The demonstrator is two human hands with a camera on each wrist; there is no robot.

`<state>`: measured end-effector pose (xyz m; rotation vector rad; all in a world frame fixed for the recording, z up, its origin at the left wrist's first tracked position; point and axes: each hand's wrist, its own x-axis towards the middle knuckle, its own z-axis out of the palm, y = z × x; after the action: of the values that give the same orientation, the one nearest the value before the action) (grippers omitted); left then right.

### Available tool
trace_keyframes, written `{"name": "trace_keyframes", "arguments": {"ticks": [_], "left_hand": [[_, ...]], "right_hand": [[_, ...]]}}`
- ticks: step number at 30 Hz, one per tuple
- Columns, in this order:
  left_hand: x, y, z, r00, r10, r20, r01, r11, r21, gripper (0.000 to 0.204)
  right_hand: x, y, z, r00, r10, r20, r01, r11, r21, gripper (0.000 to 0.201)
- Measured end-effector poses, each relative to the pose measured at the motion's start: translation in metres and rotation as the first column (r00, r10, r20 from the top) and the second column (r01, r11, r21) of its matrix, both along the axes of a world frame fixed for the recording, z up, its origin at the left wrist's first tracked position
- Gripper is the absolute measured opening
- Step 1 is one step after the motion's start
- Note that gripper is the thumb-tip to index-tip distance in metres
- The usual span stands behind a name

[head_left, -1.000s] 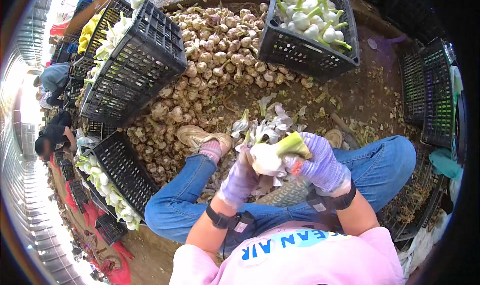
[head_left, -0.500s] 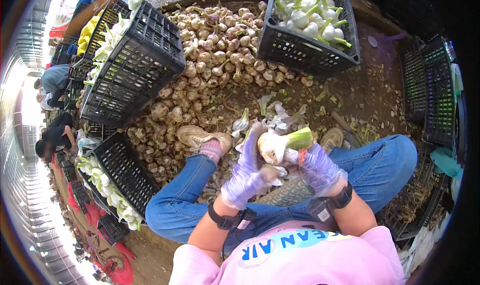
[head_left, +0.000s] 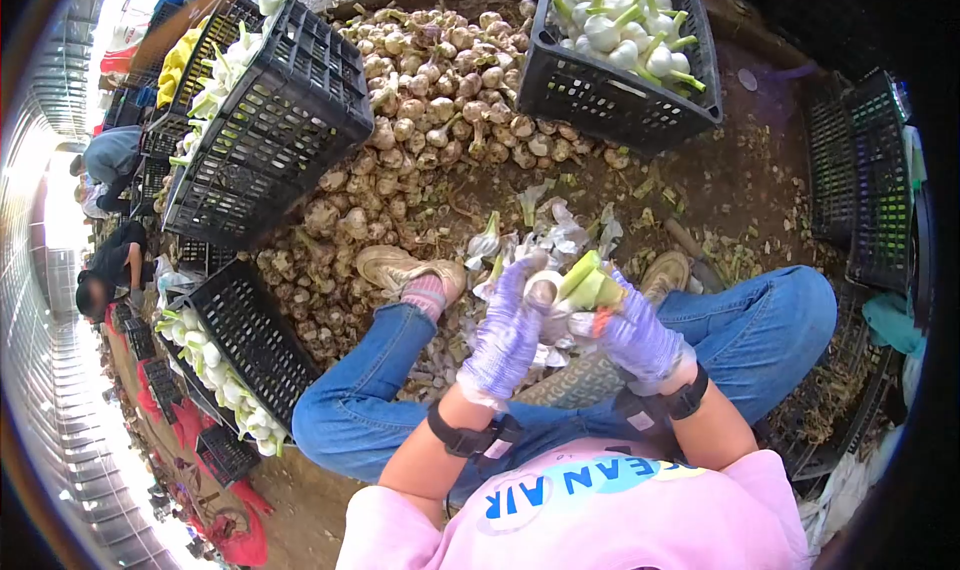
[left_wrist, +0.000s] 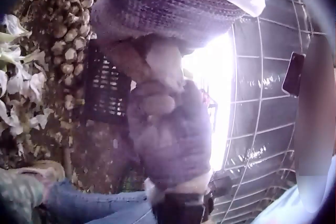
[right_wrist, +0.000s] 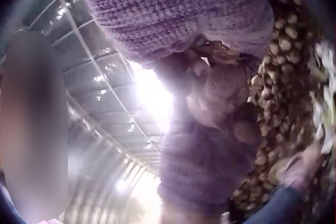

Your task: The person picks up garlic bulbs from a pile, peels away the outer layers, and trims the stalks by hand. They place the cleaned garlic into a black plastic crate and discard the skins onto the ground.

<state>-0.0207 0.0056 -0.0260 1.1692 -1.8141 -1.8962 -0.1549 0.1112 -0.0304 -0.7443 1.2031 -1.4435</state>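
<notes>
Purple-gloved, my right hand (head_left: 645, 332) grips a green-stalked garlic (head_left: 582, 281) above scattered skins (head_left: 562, 234), fingers curled round it; my left hand (head_left: 503, 338) pinches its side. I'd judge skin-stripping the step, the next move calling for a light turn and clean pull.

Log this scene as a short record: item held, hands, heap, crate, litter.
Held: garlic bulb with green stalk
Left hand: purple-gloved, gripping the bulb
Right hand: purple-gloved, gripping near the stalk
Heap: brownish garlic on the ground
Crate: black crate at front right, holding white bulbs
Litter: pale peelings between the feet
</notes>
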Motion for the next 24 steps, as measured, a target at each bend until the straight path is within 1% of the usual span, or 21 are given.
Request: {"name": "trace_keyframes", "arguments": {"ticks": [1, 2, 3, 4, 5, 7, 8, 9, 10, 11, 12, 13, 14, 15, 16, 18, 19, 20, 22, 23, 24], "left_hand": [[-0.002, -0.004, 0.008, 0.991, 0.065, -0.119, -0.045, 0.986, 0.163, 0.050], [0.000, -0.011, 0.020, 0.990, 0.048, -0.133, -0.004, 0.949, 0.315, 0.049], [0.001, -0.013, 0.020, 0.988, 0.047, -0.149, 0.013, 0.927, 0.376, 0.049], [0.002, -0.013, 0.019, 0.985, 0.048, -0.164, 0.028, 0.900, 0.436, 0.048], [0.001, -0.013, 0.015, 0.985, 0.048, -0.163, 0.028, 0.900, 0.436, 0.048], [-0.004, -0.012, 0.006, 0.966, 0.097, -0.239, -0.001, 0.929, 0.371, 0.054], [-0.005, -0.011, 0.007, 0.967, 0.094, -0.238, 0.002, 0.927, 0.374, 0.054], [-0.004, -0.009, 0.011, 0.969, 0.057, -0.242, 0.020, 0.953, 0.302, 0.066], [-0.003, -0.009, 0.016, 0.970, 0.022, -0.242, 0.035, 0.973, 0.228, 0.080], [-0.002, -0.012, 0.020, 0.977, 0.029, -0.211, 0.038, 0.951, 0.308, 0.090], [0.002, -0.014, 0.017, 0.977, 0.030, -0.212, 0.037, 0.952, 0.305, 0.090], [0.007, -0.014, 0.011, 0.951, 0.113, -0.287, 0.044, 0.871, 0.489, 0.091], [0.010, -0.014, 0.005, 0.916, 0.208, -0.344, 0.071, 0.757, 0.649, 0.091], [0.008, -0.016, 0.001, 0.906, 0.199, -0.372, 0.092, 0.768, 0.634, 0.092], [0.006, -0.016, 0.003, 0.908, 0.196, -0.371, 0.095, 0.766, 0.636, 0.092], [-0.001, -0.016, 0.012, 0.895, 0.208, -0.394, 0.077, 0.799, 0.597, 0.090], [-0.003, -0.019, 0.023, 0.901, 0.155, -0.404, 0.105, 0.828, 0.551, 0.086], [-0.003, -0.019, 0.019, 0.902, 0.155, -0.404, 0.105, 0.828, 0.551, 0.086], [-0.001, -0.017, 0.011, 0.932, 0.144, -0.332, 0.014, 0.903, 0.430, 0.083], [0.001, -0.017, 0.014, 0.929, 0.139, -0.343, 0.035, 0.889, 0.456, 0.083], [0.000, -0.016, 0.015, 0.928, 0.139, -0.345, 0.036, 0.890, 0.455, 0.083]], "right_hand": [[0.000, 0.000, -0.001, 0.973, 0.045, 0.227, -0.039, 0.999, -0.029, 0.051], [0.001, -0.001, 0.002, 0.973, 0.043, 0.227, -0.037, 0.999, -0.031, 0.051], [0.003, -0.004, 0.010, 0.889, 0.019, 0.457, 0.001, 0.999, -0.044, 0.054], [0.005, -0.006, 0.016, 0.749, 0.001, 0.662, 0.039, 0.998, -0.046, 0.056], [0.005, -0.006, 0.014, 0.749, 0.000, 0.662, 0.040, 0.998, -0.046, 0.056], [0.003, -0.004, 0.005, 0.870, -0.045, 0.491, 0.034, 0.999, 0.031, 0.059], [0.002, -0.002, 0.003, 0.916, -0.065, 0.396, 0.039, 0.997, 0.073, 0.061], [0.003, 0.001, 0.005, 0.915, -0.068, 0.398, 0.041, 0.996, 0.077, 0.061], [0.005, 0.004, 0.009, 0.875, -0.057, 0.481, 0.046, 0.998, 0.035, 0.061], [0.005, 0.006, 0.012, 0.829, -0.039, 0.558, 0.054, 0.998, -0.010, 0.061], [0.006, 0.005, 0.015, 0.830, -0.036, 0.557, 0.052, 0.999, -0.013, 0.061], [0.006, 0.003, 0.019, 0.708, -0.069, 0.703, 0.109, 0.994, -0.011, 0.061], [0.006, 0.002, 0.020, 0.560, -0.092, 0.824, 0.162, 0.987, 0.000, 0.062], [0.004, 0.001, 0.018, 0.562, -0.089, 0.822, 0.164, 0.986, -0.005, 0.062], [0.003, 0.003, 0.014, 0.528, -0.113, 0.842, 0.165, 0.986, 0.029, 0.060], [0.002, 0.004, 0.007, 0.458, -0.157, 0.875, 0.154, 0.983, 0.095, 0.058], [0.000, 0.001, 0.011, 0.166, -0.235, 0.958, 0.212, 0.957, 0.198, 0.058], [0.001, 0.001, 0.008, 0.166, -0.234, 0.958, 0.212, 0.957, 0.198, 0.058], [0.002, 0.003, -0.001, 0.078, -0.079, 0.994, 0.260, 0.964, 0.056, 0.060], [0.001, 0.001, 0.009, 0.518, -0.340, 0.785, 0.351, 0.921, 0.168, 0.059], [-0.002, -0.001, 0.007, 0.519, -0.339, 0.784, 0.350, 0.922, 0.167, 0.059]]}}
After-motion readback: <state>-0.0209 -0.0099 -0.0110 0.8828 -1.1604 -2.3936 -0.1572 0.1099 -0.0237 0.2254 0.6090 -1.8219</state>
